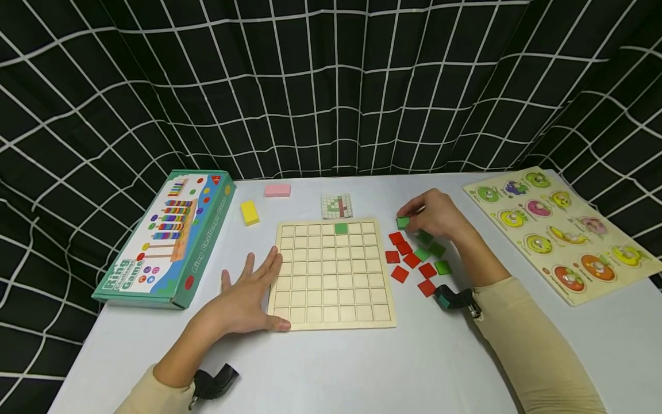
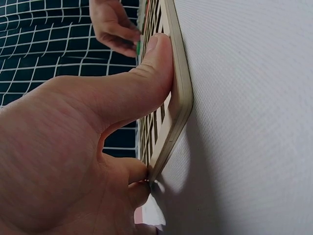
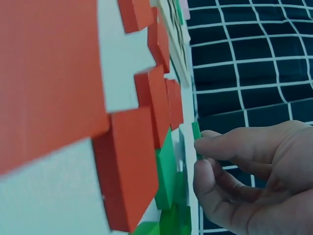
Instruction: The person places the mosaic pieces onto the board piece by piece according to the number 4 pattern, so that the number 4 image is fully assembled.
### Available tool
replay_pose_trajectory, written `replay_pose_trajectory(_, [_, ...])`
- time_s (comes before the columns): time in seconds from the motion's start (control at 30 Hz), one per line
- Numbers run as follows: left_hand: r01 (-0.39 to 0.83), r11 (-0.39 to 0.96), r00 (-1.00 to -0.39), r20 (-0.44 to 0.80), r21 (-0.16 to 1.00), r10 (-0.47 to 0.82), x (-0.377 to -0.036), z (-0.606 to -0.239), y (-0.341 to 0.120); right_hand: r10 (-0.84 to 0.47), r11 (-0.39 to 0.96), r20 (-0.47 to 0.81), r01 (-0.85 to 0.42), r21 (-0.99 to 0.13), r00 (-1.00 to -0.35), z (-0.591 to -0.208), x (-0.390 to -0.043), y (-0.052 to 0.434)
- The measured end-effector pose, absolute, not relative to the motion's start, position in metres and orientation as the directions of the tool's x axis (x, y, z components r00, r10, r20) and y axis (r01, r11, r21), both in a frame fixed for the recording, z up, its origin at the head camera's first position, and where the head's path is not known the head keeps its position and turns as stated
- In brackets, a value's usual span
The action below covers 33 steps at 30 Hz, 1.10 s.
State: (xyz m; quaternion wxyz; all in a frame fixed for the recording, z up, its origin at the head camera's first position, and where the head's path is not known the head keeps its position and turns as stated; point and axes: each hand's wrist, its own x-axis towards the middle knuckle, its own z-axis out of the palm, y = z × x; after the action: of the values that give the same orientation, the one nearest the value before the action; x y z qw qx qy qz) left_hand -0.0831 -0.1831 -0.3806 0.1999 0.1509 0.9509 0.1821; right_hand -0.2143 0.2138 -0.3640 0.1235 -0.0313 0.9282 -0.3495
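A wooden grid board (image 1: 331,282) lies on the table, with one green tile (image 1: 341,228) in its far row. My left hand (image 1: 245,299) is spread over the board's left edge. Its thumb (image 2: 156,63) rests on top at the near left corner, and the other fingertips touch the left side. To the board's far right, my right hand (image 1: 437,214) pinches a green square tile (image 1: 403,223) between thumb and fingers; the right wrist view shows the tile (image 3: 196,134) upright at the fingertips. Below that hand lie several loose red tiles (image 1: 399,274) and green tiles (image 1: 443,267).
A small pattern card (image 1: 337,206) lies behind the board. A pink block (image 1: 277,190) and a yellow block (image 1: 249,213) are at the far left. The ring game box (image 1: 170,241) stands at left, a fruit puzzle board (image 1: 564,230) at right. A gridded black curtain (image 1: 336,86) hangs behind.
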Motion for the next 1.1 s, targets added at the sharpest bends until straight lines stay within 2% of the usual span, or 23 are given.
replay_pose_trajectory(0.2, [0.217, 0.888, -0.872, -0.329, 0.405, 0.363, -0.083, -0.383, -0.182, -0.13, 0.726, -0.204, 0.047, -0.686, -0.97, -0.364, -0.208, 0.209])
replay_pose_trajectory(0.53, [0.225, 0.889, -0.874, -0.321, 0.399, 0.365, -0.082, -0.38, -0.183, -0.17, 0.712, -0.168, -0.003, -0.702, -0.971, -0.355, -0.204, 0.18])
replay_pose_trajectory(1.1, [0.222, 0.882, -0.875, -0.314, 0.415, 0.368, -0.081, -0.378, -0.183, -0.246, 0.669, -0.211, -0.008, -0.743, -0.946, -0.354, -0.204, 0.136])
